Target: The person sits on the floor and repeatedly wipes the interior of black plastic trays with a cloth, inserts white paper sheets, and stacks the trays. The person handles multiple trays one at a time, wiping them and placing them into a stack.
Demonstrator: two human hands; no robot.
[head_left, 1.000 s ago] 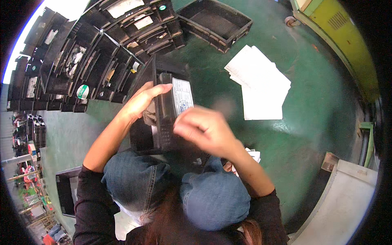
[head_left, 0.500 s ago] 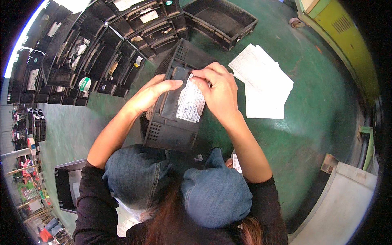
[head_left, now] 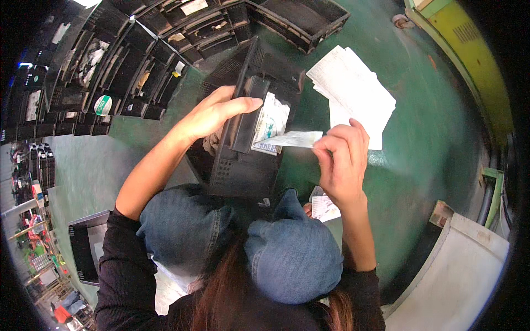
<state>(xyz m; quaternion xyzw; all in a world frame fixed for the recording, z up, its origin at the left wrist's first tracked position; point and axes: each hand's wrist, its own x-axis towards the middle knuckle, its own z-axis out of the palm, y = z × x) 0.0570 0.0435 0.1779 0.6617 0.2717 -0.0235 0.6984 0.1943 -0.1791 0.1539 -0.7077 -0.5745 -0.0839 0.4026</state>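
A black plastic crate (head_left: 243, 179) stands tilted in front of my knees, its label side facing up toward me. My left hand (head_left: 212, 115) is closed over its rim, with the thumb on the outer wall beside the label holder. On that wall sits a white label with green and blue print (head_left: 273, 117). My right hand (head_left: 345, 165) pinches the end of a thin white paper label (head_left: 301, 138), which is partly lifted and stretches from the crate wall to my fingers. Its lower end still touches the wall. Some brownish contents (head_left: 211, 142) show inside the crate, mostly hidden.
Stacked black crates (head_left: 124, 71) fill the upper left. Another black crate (head_left: 331, 25) lies on the floor ahead. White sheets (head_left: 353, 91) are spread on the green floor at right; more paper (head_left: 324, 207) lies by my right knee. A pale metal panel (head_left: 469, 265) stands lower right.
My right hand has moved right and down, away from the crate, pulling the label's end off the wall. My left hand stays at the rim; its thumb now lies nearer the label.
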